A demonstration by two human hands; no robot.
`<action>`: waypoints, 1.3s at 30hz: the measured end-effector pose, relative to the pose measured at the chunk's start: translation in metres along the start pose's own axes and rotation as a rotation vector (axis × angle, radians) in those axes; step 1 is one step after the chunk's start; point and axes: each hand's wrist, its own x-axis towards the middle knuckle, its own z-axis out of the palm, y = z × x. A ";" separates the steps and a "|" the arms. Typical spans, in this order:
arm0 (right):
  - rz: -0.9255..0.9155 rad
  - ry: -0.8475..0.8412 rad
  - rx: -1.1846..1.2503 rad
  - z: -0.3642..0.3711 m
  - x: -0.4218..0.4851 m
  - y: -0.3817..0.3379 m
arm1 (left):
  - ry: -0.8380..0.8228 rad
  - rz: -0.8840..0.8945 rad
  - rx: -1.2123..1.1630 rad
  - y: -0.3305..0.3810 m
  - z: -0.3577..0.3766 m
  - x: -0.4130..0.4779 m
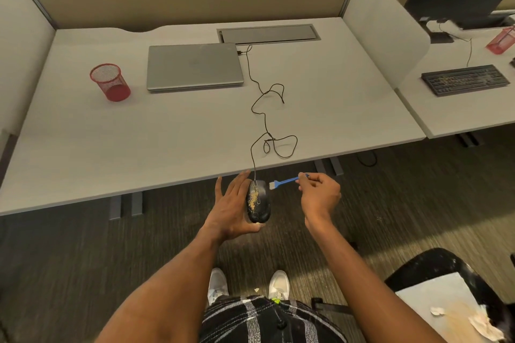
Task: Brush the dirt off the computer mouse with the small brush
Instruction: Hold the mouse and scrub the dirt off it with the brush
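Observation:
A black wired computer mouse [258, 202] rests in my left hand [231, 209], held just off the desk's front edge above the floor. Tan crumbs of dirt lie along its top near the wheel. My left palm cups it from the left and below, fingers spread. My right hand [319, 196] pinches the end of a small blue brush [284, 182]. Its white bristles point left and sit at the mouse's upper right edge. The mouse's black cable [264, 120] loops across the desk toward the laptop.
On the grey desk [111, 147] stand a shut grey laptop [194, 67] and a red mesh cup [110, 81]. A cable hatch [269, 34] is at the back. A neighbouring desk holds a black keyboard [464, 79]. A chair with a tray [446, 295] is at lower right.

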 end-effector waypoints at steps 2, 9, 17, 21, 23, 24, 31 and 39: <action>-0.046 -0.051 0.004 0.000 -0.006 -0.001 | -0.008 0.002 0.005 0.001 -0.001 0.001; -0.124 -0.233 -0.037 0.010 -0.022 0.006 | -0.030 -0.008 0.014 0.002 0.001 0.005; -0.080 -0.074 -0.028 -0.001 -0.014 0.002 | -0.022 -0.008 0.018 0.000 0.000 0.006; -0.081 -0.164 -0.021 0.003 -0.012 -0.002 | -0.026 -0.011 0.016 0.000 0.001 0.008; -0.091 -0.267 -0.060 0.007 -0.012 0.000 | -0.030 -0.011 0.024 0.000 0.001 0.011; -0.105 -0.293 -0.080 0.009 -0.012 0.001 | -0.032 -0.009 0.026 0.000 0.001 0.012; -0.108 -0.130 -0.077 0.009 -0.005 0.003 | -0.013 -0.002 0.030 -0.003 0.000 0.014; 0.035 -0.096 0.081 0.005 -0.001 -0.001 | -0.024 -0.009 0.027 -0.003 0.001 0.014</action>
